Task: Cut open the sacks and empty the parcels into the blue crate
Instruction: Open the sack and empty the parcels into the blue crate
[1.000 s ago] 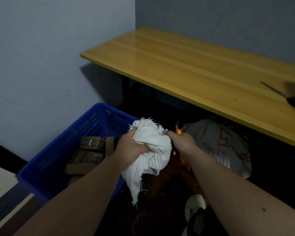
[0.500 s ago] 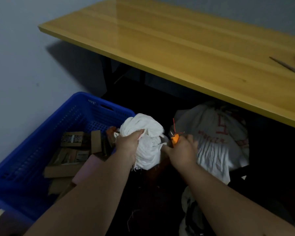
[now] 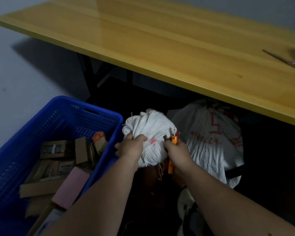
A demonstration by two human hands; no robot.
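At the far left, the blue crate point(image 3: 61, 120) stood on the floor, holding brown cardboard parcels point(image 3: 58, 149) and a pink box point(image 3: 71, 188) that leaned near its right wall. Just right of the crate's rim, the left hand point(image 3: 131, 149) gripped the crumpled white sack point(image 3: 152, 133); its fingers were curled into the cloth from the left, with the bundle bulging above and to the right of the knuckles. The right hand point(image 3: 177, 155) pressed against the bundle's right side, its fingers wrapped round an orange-handled cutter point(image 3: 173, 150), whose tip rose above the fist and lay against the cloth. The sack thus sat wadded between both hands, above the dark floor and beside the crate, not over it. Further right, a full white sack point(image 3: 211, 142) with red markings rested under the yellow table point(image 3: 177, 48). A dark tool point(image 3: 283, 60) lay at the table's right edge, too blurred to identify.
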